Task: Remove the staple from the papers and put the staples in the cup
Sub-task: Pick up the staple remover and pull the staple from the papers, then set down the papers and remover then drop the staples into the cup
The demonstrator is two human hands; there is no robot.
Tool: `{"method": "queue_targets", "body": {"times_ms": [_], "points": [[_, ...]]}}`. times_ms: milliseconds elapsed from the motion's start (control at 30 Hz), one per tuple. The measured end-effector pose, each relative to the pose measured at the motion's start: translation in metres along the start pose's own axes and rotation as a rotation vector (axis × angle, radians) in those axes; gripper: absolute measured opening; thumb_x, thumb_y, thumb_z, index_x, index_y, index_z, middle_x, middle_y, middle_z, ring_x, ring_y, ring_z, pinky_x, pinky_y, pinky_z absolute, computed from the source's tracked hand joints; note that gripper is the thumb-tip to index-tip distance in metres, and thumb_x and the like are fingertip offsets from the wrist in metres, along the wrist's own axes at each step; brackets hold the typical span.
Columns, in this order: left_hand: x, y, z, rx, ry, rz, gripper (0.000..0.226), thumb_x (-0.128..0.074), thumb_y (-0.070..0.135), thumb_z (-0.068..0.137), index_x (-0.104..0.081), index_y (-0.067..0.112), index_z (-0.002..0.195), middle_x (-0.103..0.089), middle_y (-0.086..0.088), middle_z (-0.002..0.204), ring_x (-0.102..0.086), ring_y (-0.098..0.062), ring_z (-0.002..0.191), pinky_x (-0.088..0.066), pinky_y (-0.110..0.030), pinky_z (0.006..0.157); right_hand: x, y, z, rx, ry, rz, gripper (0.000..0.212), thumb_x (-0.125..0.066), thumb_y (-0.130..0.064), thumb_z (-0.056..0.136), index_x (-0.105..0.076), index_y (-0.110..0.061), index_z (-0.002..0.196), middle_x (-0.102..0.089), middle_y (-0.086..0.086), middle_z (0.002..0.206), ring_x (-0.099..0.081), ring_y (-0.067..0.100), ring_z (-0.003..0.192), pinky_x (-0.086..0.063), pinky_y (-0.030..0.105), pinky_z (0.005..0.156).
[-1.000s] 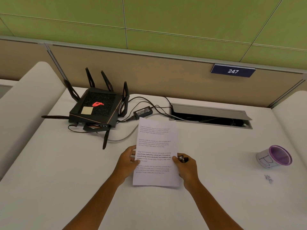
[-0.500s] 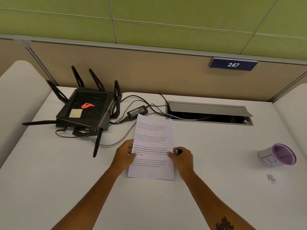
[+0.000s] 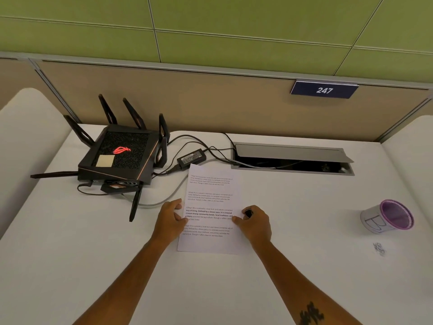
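Note:
The printed papers (image 3: 212, 198) lie flat on the white desk in front of me. My left hand (image 3: 169, 219) rests on their left edge with the thumb on the text. My right hand (image 3: 254, 222) presses the right edge with its thumb while curled around a small black staple remover (image 3: 248, 212). A white cup with a purple rim (image 3: 386, 218) lies tilted on its side at the right, its mouth facing me. A small pile of loose staples (image 3: 379, 249) sits on the desk just in front of the cup. No staple on the papers is visible.
A black router with antennas (image 3: 121, 156) stands at the back left, with a power adapter (image 3: 191, 158) and cables running close to the papers' top. An open cable tray (image 3: 290, 158) is sunk into the desk behind. A partition wall closes off the back.
The view has shifted a little. Both hands stay on the papers' edges, and the papers have settled flat on the desk.

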State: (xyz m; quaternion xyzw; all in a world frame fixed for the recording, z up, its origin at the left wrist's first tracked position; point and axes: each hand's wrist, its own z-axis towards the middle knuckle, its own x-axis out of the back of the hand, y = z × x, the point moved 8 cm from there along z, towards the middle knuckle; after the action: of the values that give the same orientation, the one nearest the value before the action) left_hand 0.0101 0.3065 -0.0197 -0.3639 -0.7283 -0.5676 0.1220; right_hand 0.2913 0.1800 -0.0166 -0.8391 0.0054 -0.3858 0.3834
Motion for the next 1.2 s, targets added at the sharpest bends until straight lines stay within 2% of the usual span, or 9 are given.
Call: {"method": "queue_targets", "body": {"times_ms": [200,267,367,500,667,833,967,1100,1200], "points": [[0.008,-0.005,-0.014,0.014,0.074,0.05,0.059,-0.071,0.028,0.097,-0.047,0.016,0.149,-0.055,-0.008,0.136,-0.063,-0.023,0.101,-0.056,-0.029,0.08,0.016,0.009,0.005,-0.043,-0.103,0.231,0.024,-0.074,-0.021,0.089,-0.063,-0.023,0.11,-0.063,-0.01,0.101,-0.061,0.015,0.094,-0.049,0.03,0.08],[0.008,-0.005,-0.024,-0.008,0.107,0.096,0.063,-0.071,0.035,0.096,-0.044,0.017,0.15,-0.054,-0.008,0.141,-0.061,-0.028,0.116,-0.06,-0.041,0.093,0.025,0.015,0.008,-0.043,-0.149,0.257,0.027,-0.07,-0.017,0.089,-0.062,-0.025,0.113,-0.064,-0.008,0.106,-0.061,0.013,0.093,-0.051,0.031,0.08],[0.004,0.004,-0.04,-0.07,0.161,0.226,0.07,-0.07,0.043,0.095,-0.041,0.017,0.153,-0.053,-0.009,0.149,-0.053,-0.032,0.133,-0.05,-0.053,0.108,0.043,0.026,0.013,-0.012,-0.184,0.244,0.031,-0.066,-0.013,0.088,-0.063,-0.029,0.115,-0.065,-0.006,0.11,-0.063,0.017,0.097,-0.056,0.037,0.085],[-0.012,0.024,-0.062,-0.197,0.189,0.306,0.078,-0.065,0.053,0.093,-0.037,0.016,0.155,-0.048,-0.009,0.154,-0.051,-0.031,0.134,-0.045,-0.053,0.108,0.075,0.035,0.018,0.09,-0.161,0.197,0.035,-0.073,-0.012,0.088,-0.062,-0.03,0.116,-0.063,-0.01,0.111,-0.062,0.008,0.096,-0.053,0.028,0.081],[-0.049,0.031,-0.071,-0.227,0.148,0.425,0.091,-0.05,0.065,0.091,-0.027,0.012,0.161,-0.034,-0.013,0.166,-0.036,-0.035,0.15,-0.035,-0.056,0.122,0.112,0.044,0.032,0.2,-0.124,-0.016,0.043,-0.081,-0.011,0.079,-0.068,-0.021,0.119,-0.065,-0.003,0.109,-0.063,0.02,0.102,-0.054,0.037,0.095],[-0.085,0.05,-0.077,-0.237,0.101,0.439,0.093,-0.045,0.066,0.092,-0.019,0.012,0.164,-0.019,-0.012,0.172,-0.017,-0.035,0.16,-0.013,-0.056,0.129,0.151,0.056,0.061,0.255,-0.034,-0.137,0.043,-0.086,-0.01,0.074,-0.069,-0.015,0.113,-0.074,0.002,0.102,-0.069,0.021,0.091,-0.058,0.036,0.083],[-0.11,0.068,-0.08,-0.249,0.09,0.457,0.094,-0.035,0.071,0.093,-0.016,0.013,0.165,-0.015,-0.011,0.174,-0.013,-0.034,0.161,-0.009,-0.057,0.13,0.184,0.064,0.089,0.287,0.018,-0.206,0.036,-0.087,-0.012,0.075,-0.068,-0.018,0.105,-0.074,-0.001,0.097,-0.07,0.022,0.086,-0.06,0.039,0.079],[-0.134,0.081,-0.083,-0.262,0.094,0.492,0.105,-0.01,0.085,0.088,-0.015,0.013,0.165,-0.014,-0.011,0.174,-0.012,-0.033,0.161,-0.003,-0.054,0.129,0.206,0.066,0.118,0.332,0.031,-0.285,0.033,-0.087,-0.012,0.076,-0.072,-0.019,0.106,-0.076,0.002,0.1,-0.07,0.023,0.088,-0.058,0.036,0.079],[-0.149,0.087,-0.084,-0.262,0.089,0.514,0.103,-0.016,0.083,0.09,-0.016,0.012,0.165,-0.013,-0.012,0.174,-0.01,-0.033,0.161,-0.005,-0.056,0.13,0.216,0.062,0.139,0.369,0.038,-0.319,0.032,-0.085,-0.013,0.079,-0.074,-0.017,0.109,-0.075,0.004,0.104,-0.069,0.026,0.092,-0.055,0.035,0.081]]}}
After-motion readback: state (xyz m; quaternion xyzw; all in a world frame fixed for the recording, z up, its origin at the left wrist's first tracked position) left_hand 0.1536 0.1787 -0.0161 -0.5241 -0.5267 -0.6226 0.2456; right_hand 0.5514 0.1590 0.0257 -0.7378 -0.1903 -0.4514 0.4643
